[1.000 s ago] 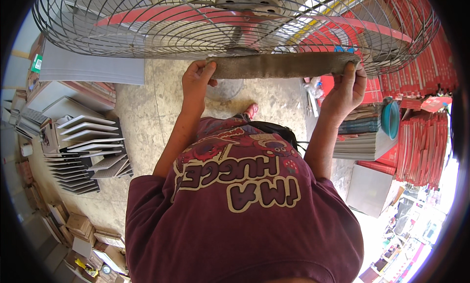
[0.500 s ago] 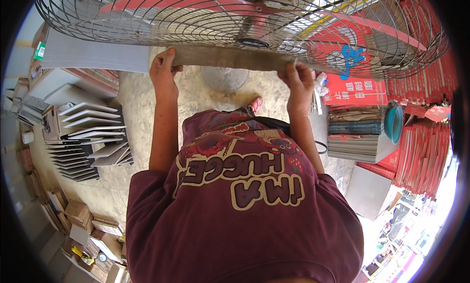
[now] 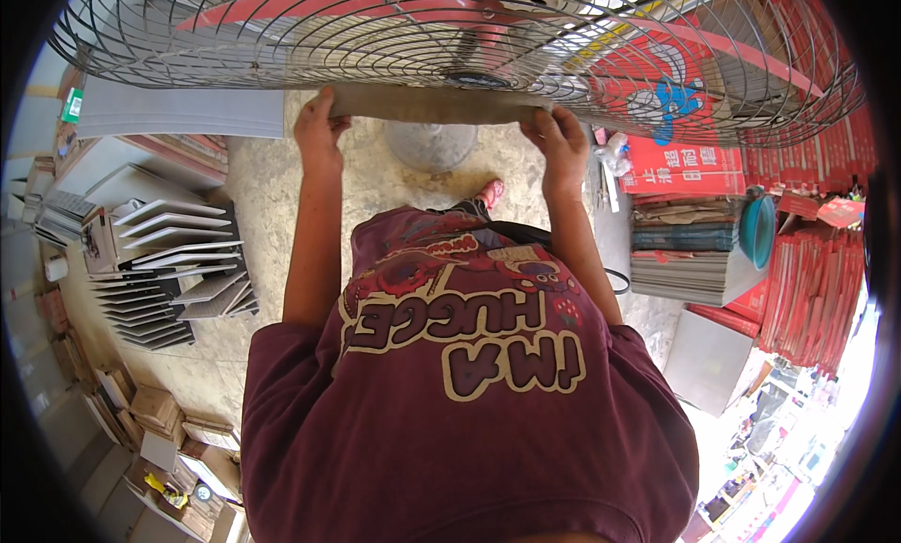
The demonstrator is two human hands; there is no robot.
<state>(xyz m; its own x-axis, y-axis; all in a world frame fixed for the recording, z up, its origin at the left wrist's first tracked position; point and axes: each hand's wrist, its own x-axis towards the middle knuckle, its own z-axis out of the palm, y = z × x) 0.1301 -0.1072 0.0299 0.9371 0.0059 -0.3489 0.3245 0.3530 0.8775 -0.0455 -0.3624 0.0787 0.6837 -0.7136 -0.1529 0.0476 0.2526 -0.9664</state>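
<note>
My left hand (image 3: 320, 137) grips one end of a flat grey-brown strip (image 3: 432, 104), with the thumb up along its edge. At the other end my right hand (image 3: 561, 149) pinches the strip between thumb and fingers. It stretches level between both hands, just in front of the wire cage of a large fan (image 3: 469, 50) with red blades. Which material the strip is made of, I cannot tell. Behind it, the fan's round grey base (image 3: 432, 147) shows on the floor.
Thin panels (image 3: 178, 252) stand in a rack at left, below a large pale grey board (image 3: 178, 109). On the right are red cartons (image 3: 680, 170), a stack of flat tiles or boards (image 3: 690, 275), a teal basin (image 3: 756, 233) and a leaning grey panel (image 3: 709, 360).
Both hands and the strip have risen slightly toward the fan. My right hand has shifted a little left, and the hands are closer together.
</note>
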